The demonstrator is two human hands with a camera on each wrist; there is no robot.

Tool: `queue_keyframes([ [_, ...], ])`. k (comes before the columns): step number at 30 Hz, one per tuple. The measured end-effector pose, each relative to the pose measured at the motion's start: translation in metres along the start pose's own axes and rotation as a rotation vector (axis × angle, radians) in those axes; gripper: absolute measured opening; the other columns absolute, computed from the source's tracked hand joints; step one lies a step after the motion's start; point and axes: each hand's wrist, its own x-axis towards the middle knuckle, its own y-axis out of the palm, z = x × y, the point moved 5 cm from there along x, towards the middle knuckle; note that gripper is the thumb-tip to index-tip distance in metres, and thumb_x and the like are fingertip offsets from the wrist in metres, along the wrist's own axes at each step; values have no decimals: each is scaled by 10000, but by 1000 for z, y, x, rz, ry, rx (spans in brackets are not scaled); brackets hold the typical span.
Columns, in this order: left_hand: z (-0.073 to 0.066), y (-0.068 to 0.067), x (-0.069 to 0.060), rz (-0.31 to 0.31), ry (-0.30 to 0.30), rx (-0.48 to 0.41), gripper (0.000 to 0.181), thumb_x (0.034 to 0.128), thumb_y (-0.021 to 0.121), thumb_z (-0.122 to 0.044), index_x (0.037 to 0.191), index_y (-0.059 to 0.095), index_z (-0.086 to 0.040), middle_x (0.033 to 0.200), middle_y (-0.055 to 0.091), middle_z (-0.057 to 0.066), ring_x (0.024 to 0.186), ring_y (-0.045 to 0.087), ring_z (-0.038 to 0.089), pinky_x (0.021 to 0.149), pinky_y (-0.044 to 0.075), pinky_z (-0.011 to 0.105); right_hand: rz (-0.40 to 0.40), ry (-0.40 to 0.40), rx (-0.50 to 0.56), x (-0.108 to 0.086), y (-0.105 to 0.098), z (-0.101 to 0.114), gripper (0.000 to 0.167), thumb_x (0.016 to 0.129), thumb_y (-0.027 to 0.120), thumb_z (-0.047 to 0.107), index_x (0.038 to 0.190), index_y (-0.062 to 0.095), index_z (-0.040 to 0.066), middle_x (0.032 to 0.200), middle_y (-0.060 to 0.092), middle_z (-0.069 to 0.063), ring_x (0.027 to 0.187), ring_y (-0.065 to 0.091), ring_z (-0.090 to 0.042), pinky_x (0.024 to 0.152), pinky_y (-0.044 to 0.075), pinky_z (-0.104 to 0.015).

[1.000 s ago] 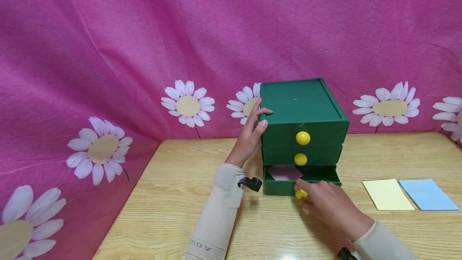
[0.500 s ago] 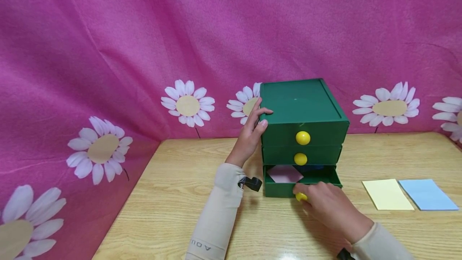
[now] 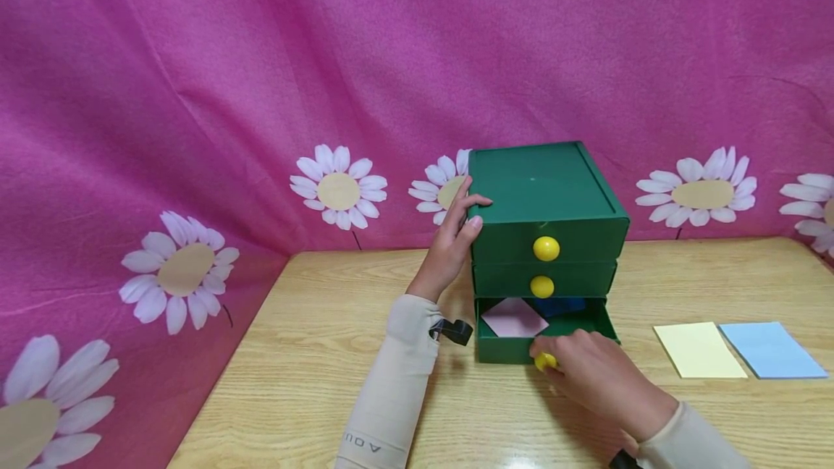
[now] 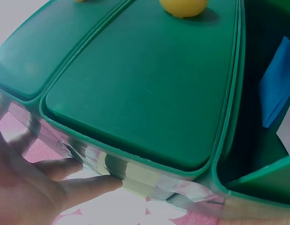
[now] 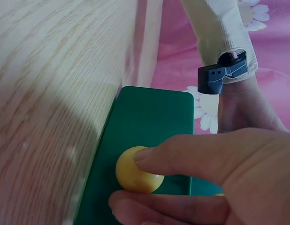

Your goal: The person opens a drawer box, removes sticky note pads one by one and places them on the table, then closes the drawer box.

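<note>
A green cabinet (image 3: 541, 187) with three drawers stands on the table. Its bottom drawer (image 3: 504, 350) is pulled partway out; a pink paper (image 3: 515, 318) and a dark blue paper (image 3: 559, 306) lie in it. My right hand (image 3: 599, 375) pinches the round yellow knob (image 5: 135, 171) of that drawer between thumb and fingers. With fingers spread, my left hand (image 3: 449, 244) rests against the cabinet's left side and top edge. In the left wrist view the left fingers (image 4: 93, 187) lie along the side wall, and the blue paper (image 4: 278, 82) shows inside the drawer.
A yellow paper pad (image 3: 701, 350) and a light blue paper pad (image 3: 773, 350) lie on the wooden table (image 3: 313, 353), right of the cabinet. Behind hangs a pink cloth (image 3: 391, 78) with daisies. The upper two drawers are closed, with yellow knobs (image 3: 546, 248).
The bottom drawer has slid farther out toward me with my right hand on its knob. More of the pink and dark blue papers shows. My left hand has stayed in place.
</note>
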Motion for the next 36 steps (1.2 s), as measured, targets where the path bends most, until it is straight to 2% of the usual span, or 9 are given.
queue_keyframes([
  [5, 0, 0, -1, 0, -4, 1, 384, 991, 366, -189, 1331, 426, -20, 1613, 68, 132, 1476, 76, 251, 1160, 155, 476, 14, 28, 9, 0, -1, 1, 223, 726, 823, 83, 902, 739, 191, 824, 702, 72, 621, 544, -37, 644, 552, -297],
  [10, 0, 0, 0, -3, -5, 6, 390, 988, 364, -197, 1330, 427, -21, 1613, 73, 131, 1476, 80, 251, 1161, 155, 474, 7, 23, -2, -1, -3, 3, 219, 717, 826, 74, 876, 735, 193, 795, 684, 87, 608, 514, -41, 602, 519, -270],
  [18, 0, 0, 0, -5, -7, 11, 390, 988, 363, -201, 1329, 430, -24, 1613, 76, 131, 1476, 82, 250, 1161, 156, 473, 47, 62, 14, -1, 0, 4, 216, 710, 835, 86, 849, 730, 215, 755, 659, 105, 585, 498, -56, 570, 488, -250],
  [36, 1, -1, 1, 2, -14, 9, 395, 988, 362, -208, 1334, 428, -30, 1616, 67, 118, 1477, 71, 236, 1161, 152, 478, 61, 44, 39, -5, -1, 9, 195, 715, 832, 100, 833, 725, 212, 728, 633, 113, 586, 485, -69, 552, 469, -262],
])
